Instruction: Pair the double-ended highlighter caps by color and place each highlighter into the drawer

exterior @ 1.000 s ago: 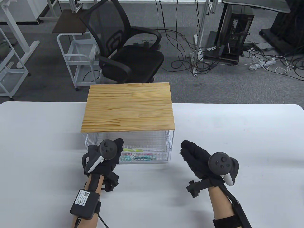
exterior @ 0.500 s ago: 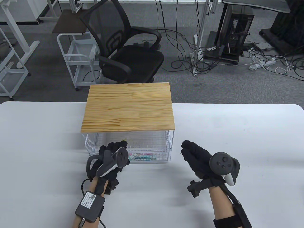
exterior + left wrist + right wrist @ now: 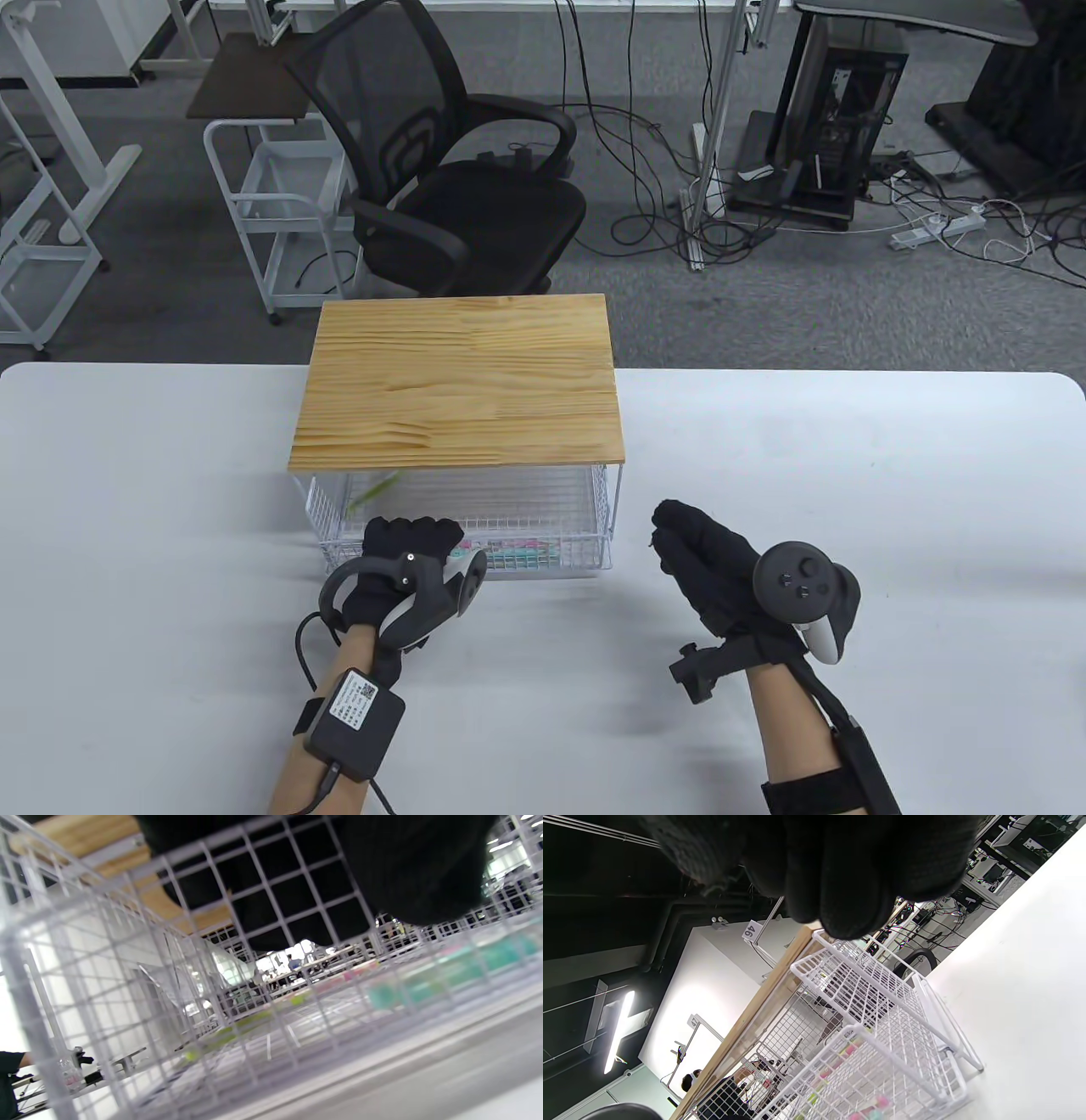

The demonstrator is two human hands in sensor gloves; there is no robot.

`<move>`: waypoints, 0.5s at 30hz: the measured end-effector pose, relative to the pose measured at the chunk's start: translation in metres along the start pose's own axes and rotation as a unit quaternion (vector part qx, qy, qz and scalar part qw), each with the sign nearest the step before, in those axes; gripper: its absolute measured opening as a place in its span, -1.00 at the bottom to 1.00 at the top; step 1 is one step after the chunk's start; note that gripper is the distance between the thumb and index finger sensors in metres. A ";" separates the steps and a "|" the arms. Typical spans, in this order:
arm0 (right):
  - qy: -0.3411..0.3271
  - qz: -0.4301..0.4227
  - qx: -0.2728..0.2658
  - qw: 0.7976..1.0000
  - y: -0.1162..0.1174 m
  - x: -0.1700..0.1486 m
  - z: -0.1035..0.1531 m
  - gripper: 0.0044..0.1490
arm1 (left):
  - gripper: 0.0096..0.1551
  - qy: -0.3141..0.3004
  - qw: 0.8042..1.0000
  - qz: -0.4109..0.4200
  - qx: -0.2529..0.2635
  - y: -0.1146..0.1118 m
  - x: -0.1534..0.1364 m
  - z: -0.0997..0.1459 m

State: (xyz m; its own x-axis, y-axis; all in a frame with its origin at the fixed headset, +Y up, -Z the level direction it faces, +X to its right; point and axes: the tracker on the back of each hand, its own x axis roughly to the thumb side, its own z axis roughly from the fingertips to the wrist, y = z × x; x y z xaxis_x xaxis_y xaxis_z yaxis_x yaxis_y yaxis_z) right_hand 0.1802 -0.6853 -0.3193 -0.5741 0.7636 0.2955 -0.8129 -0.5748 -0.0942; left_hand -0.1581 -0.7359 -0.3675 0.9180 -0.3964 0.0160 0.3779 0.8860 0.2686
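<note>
The white wire drawer (image 3: 604, 518) stands pulled out from under the wooden top (image 3: 458, 382). Several capped highlighters (image 3: 517, 556), teal and pink, lie along its front. A green highlighter (image 3: 373, 491) shows as a blur at the drawer's back left; in the left wrist view it lies low on the mesh floor (image 3: 237, 1024). My left hand (image 3: 416, 528) is at the drawer's front rim with its fingers (image 3: 403, 866) hanging inside and holding nothing. My right hand (image 3: 666, 519) hovers to the right of the drawer, its fingers (image 3: 848, 870) together and empty.
The white table (image 3: 848, 475) stretches wide on both sides of the drawer unit. Beyond its far edge stand a black office chair (image 3: 458, 195), a white cart (image 3: 271, 221) and floor cables (image 3: 959, 225).
My left hand let go of the green highlighter, which moved to the drawer's back left. That hand rolled and dropped to the front rim; the drawer shifted slightly. The right hand barely moved.
</note>
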 end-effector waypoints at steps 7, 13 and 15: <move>0.005 -0.001 0.001 1.000 0.000 -0.001 0.000 -0.37 | -0.62 0.016 1.000 0.004 -0.017 -0.006 -0.001 -0.023; 0.011 -0.002 -0.002 1.000 -0.002 -0.005 -0.001 -0.37 | -0.62 0.032 0.999 0.004 -0.025 -0.012 0.002 -0.042; 0.011 -0.001 -0.002 1.000 -0.002 -0.005 -0.001 -0.37 | -0.62 0.040 0.999 0.007 -0.029 -0.013 0.003 -0.047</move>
State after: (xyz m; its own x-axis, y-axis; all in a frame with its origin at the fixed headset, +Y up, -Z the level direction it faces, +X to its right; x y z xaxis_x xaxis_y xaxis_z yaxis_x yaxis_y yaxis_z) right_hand 0.1843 -0.6879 -0.3218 -0.5748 0.7712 0.2738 -0.8142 -0.5723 -0.0976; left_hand -0.1550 -0.7374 -0.4159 0.9293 -0.3646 -0.0587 0.3685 0.9048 0.2136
